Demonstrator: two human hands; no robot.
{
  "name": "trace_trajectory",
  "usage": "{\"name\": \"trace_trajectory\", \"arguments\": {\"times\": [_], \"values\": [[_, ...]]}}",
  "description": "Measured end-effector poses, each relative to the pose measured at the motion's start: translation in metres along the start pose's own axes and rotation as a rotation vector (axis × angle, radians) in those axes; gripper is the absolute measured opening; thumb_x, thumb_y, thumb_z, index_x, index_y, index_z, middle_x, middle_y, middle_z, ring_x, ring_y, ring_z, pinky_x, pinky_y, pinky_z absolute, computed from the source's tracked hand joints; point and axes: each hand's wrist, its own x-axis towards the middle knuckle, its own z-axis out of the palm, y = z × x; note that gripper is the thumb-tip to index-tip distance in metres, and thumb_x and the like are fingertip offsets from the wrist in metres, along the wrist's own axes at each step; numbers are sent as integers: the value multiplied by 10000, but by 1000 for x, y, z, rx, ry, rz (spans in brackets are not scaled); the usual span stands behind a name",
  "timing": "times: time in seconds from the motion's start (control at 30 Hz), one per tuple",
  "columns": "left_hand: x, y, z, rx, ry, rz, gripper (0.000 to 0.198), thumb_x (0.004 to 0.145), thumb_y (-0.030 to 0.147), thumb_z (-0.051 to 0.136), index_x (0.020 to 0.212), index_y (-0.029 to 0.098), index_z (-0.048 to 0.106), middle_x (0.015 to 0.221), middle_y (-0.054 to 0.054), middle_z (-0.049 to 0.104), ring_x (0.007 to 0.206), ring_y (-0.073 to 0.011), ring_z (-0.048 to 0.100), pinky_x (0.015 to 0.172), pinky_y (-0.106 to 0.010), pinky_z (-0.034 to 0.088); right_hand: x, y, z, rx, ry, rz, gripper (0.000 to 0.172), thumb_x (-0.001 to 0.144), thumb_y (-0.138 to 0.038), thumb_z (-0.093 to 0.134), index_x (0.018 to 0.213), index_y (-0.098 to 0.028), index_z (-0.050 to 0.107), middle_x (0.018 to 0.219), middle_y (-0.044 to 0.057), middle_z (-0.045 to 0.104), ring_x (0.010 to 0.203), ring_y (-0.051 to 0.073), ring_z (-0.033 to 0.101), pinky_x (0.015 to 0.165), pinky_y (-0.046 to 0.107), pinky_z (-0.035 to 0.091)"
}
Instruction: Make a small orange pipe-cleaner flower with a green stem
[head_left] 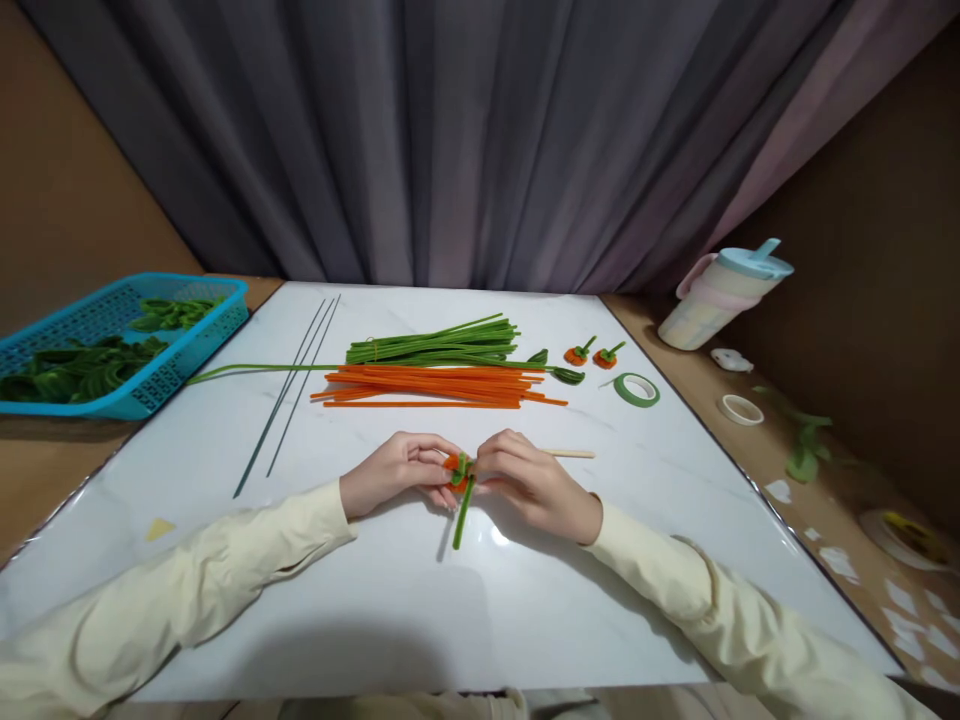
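A small orange pipe-cleaner fruit (452,472) with a green leafy top is held over the near middle of the white board. My left hand (405,468) grips its orange body between thumb and fingers. My right hand (529,480) is closed at the fruit's green top, its fingertips partly hidden; a green pipe-cleaner stem (463,517) points down toward me between the hands. Behind my right hand a pale wooden stick (571,454) pokes out; I cannot tell whether it is held or lying. Two similar orange fruits (576,355) with green tops rest at the back right.
Bundles of green pipe cleaners (435,345) and orange pipe cleaners (435,387) lie ahead, near thin dark wires (289,385). Green tape (637,390) is at right. A blue basket (187,340) holding green pieces stands left; a tumbler (712,300) and paper scraps lie beyond the board's right edge.
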Motion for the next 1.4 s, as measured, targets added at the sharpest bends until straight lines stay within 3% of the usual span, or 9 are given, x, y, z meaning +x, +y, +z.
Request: {"name": "trace_trajectory", "arguments": {"times": [0.13,0.3,0.5,0.67,0.87,0.97,1.07,1.23,1.4], "values": [[0,-1,1,4,-8,-9,315,654,235,723,911,94,607,679,-48,682,545,-133,645,558,-229,526,4,0,3,82,-7,50,127,894,-259,479,866,-162,554,862,75,564,823,168,490,751,313,428],[-1,-6,2,-30,-42,-2,295,676,245,711,916,113,601,733,-47,684,631,-183,674,621,-287,537,8,0,3,158,-10,78,146,897,-253,468,804,-162,534,818,60,537,781,151,495,706,276,436],[-2,-10,6,-23,-28,52,319,712,294,698,936,102,580,735,-70,694,661,-189,683,651,-283,537,8,-4,7,206,82,163,131,874,-213,506,751,-175,482,765,24,521,682,119,486,625,237,412],[-4,-13,11,56,79,148,282,736,249,681,963,110,586,806,-65,704,709,-195,694,679,-280,553,6,-9,13,151,155,246,121,853,-179,531,745,-178,476,722,2,512,640,109,474,587,225,387],[-5,-17,12,24,59,216,410,759,255,660,1128,97,574,971,-102,701,838,-211,684,817,-328,547,4,-12,15,82,216,244,124,852,-155,504,737,-180,464,691,-8,497,602,101,452,555,219,381],[-3,-18,12,76,99,231,382,799,304,612,1115,90,604,940,-101,712,805,-201,691,794,-316,562,4,-12,11,138,177,243,36,844,-148,515,851,-177,496,705,-9,526,609,100,476,569,220,407],[-2,-19,14,141,134,270,342,798,334,604,1037,96,657,988,-102,701,788,-195,692,753,-289,576,3,-9,3,245,97,244,148,828,-154,549,964,-171,494,763,6,567,664,107,522,611,229,444],[-3,-17,14,226,172,302,327,803,358,583,989,110,688,1078,-100,669,817,-199,685,714,-263,580,3,-4,-9,293,19,267,68,821,-182,576,869,-165,532,782,16,588,681,104,531,638,231,455],[-5,-18,13,316,194,317,337,811,348,561,1014,108,682,1000,-91,699,822,-187,678,706,-234,566,3,-4,-8,282,5,308,51,829,-197,572,804,-159,550,748,14,608,674,106,546,616,221,438]]}}
